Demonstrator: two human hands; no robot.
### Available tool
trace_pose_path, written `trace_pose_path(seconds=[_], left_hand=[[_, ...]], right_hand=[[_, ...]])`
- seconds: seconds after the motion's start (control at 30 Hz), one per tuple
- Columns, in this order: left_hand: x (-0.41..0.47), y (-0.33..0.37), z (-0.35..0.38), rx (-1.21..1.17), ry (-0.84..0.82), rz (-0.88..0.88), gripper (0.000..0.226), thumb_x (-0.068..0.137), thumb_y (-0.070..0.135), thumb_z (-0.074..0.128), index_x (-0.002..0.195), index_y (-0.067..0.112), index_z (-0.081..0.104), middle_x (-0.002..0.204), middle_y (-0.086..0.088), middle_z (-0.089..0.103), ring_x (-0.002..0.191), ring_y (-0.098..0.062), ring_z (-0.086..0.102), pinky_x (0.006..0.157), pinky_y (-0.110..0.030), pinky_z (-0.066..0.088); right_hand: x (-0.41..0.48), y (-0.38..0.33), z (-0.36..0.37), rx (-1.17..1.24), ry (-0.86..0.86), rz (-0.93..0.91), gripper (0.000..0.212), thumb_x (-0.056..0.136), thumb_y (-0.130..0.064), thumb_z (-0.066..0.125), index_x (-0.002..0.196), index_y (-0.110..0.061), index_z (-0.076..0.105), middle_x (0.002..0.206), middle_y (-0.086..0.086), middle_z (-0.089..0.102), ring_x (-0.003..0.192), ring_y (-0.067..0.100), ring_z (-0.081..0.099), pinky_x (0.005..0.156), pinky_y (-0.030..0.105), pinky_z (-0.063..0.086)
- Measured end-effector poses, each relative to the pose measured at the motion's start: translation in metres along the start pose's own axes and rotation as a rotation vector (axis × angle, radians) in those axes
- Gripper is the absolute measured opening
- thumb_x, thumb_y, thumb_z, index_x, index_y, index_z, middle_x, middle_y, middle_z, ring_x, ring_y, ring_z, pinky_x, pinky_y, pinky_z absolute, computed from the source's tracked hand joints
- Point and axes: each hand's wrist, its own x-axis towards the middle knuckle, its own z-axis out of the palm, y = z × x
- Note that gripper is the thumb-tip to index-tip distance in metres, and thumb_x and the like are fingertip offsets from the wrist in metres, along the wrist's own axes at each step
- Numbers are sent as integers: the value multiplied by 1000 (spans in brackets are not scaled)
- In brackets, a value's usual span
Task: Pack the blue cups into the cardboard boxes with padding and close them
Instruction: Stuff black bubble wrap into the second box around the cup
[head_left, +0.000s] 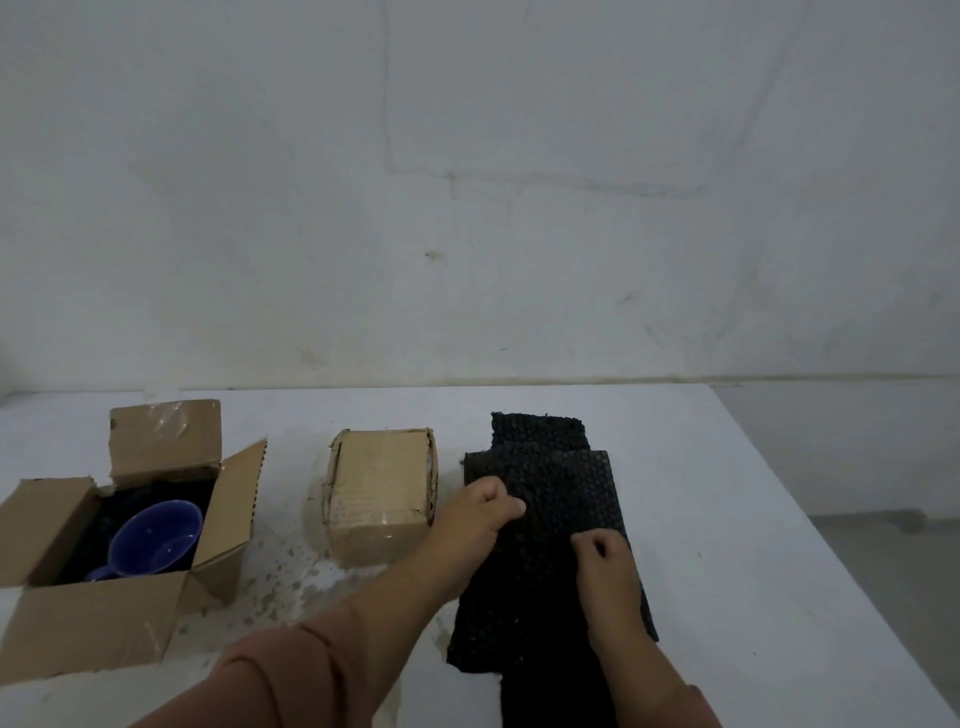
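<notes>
An open cardboard box stands at the left with its flaps up. Inside it a blue cup lies tilted on black padding. A second cardboard box, closed and taped, sits in the middle of the table. To its right lies a stack of black bubble-wrap sheets. My left hand pinches the top sheet near its left edge. My right hand pinches the same sheet further right and nearer to me.
The white table ends at a right edge with grey floor beyond. A plain white wall rises behind it. Stains mark the tabletop between the two boxes.
</notes>
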Motion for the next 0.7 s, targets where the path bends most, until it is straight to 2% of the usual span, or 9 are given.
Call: trace_pose_path(seconds=[0.1, 0.2, 0.3, 0.33, 0.4, 0.47, 0.57, 0.67, 0.7], left_hand=[[-1, 11, -12, -133, 25, -85, 44, 87, 16, 60, 50, 25, 38, 59, 2, 34, 57, -14, 35, 60, -32, 33], [-6, 14, -21, -336, 6, -181, 38, 90, 11, 53, 57, 20, 38, 64, -2, 41, 61, -17, 42, 62, -32, 36], [-20, 17, -32, -642, -83, -208, 11, 84, 8, 52, 93, 7, 56, 101, -20, 61, 91, -29, 58, 76, -38, 47], [-24, 17, -37, -713, -84, -215, 32, 78, 10, 54, 110, 5, 57, 115, -23, 60, 99, -32, 58, 83, -40, 48], [-31, 19, -49, -800, -72, -220, 54, 70, 15, 55, 123, -1, 54, 122, -25, 60, 101, -35, 60, 85, -43, 49], [-39, 22, -63, -856, -49, -206, 57, 69, 16, 53, 124, -1, 54, 115, -24, 63, 98, -36, 61, 82, -42, 50], [-50, 26, -91, -878, 18, -164, 47, 72, 15, 52, 116, 1, 59, 103, -22, 68, 93, -35, 63, 79, -41, 51], [-60, 33, -114, -710, 122, -68, 13, 86, 7, 48, 82, 8, 60, 79, -14, 66, 75, -26, 63, 65, -36, 49], [-62, 34, -122, -606, 203, -30, 17, 88, 2, 48, 75, 11, 54, 71, -10, 60, 65, -21, 60, 59, -33, 46]], right_hand=[[7, -6, -5, 163, -96, 220, 23, 87, -35, 59, 87, -12, 56, 91, 13, 62, 86, 29, 59, 78, 39, 48], [8, -12, -5, 228, -236, 290, 25, 88, -38, 57, 92, -13, 54, 100, 11, 60, 87, 24, 57, 73, 36, 46], [3, -21, -3, 294, -388, 336, 24, 89, -40, 55, 99, -18, 54, 105, 9, 59, 89, 24, 57, 73, 34, 46], [1, -24, -2, 346, -478, 390, 29, 88, -42, 57, 105, -19, 55, 109, 10, 61, 92, 25, 58, 74, 35, 47], [-6, -31, 2, 506, -666, 523, 44, 80, -41, 62, 113, -13, 57, 103, 12, 66, 86, 24, 61, 70, 33, 52], [-12, -42, 4, 693, -756, 574, 48, 75, -29, 63, 119, -10, 55, 96, 9, 68, 76, 22, 62, 60, 31, 52], [-20, -61, 4, 877, -836, 469, 51, 79, -4, 55, 129, -15, 51, 113, 11, 65, 91, 25, 62, 64, 34, 54], [-28, -84, 8, 882, -801, 320, 46, 85, 8, 46, 127, -11, 52, 118, 15, 64, 103, 29, 60, 79, 40, 51], [-30, -92, 11, 861, -734, 268, 46, 86, 9, 47, 127, -12, 50, 118, 15, 63, 104, 28, 60, 81, 39, 51]])
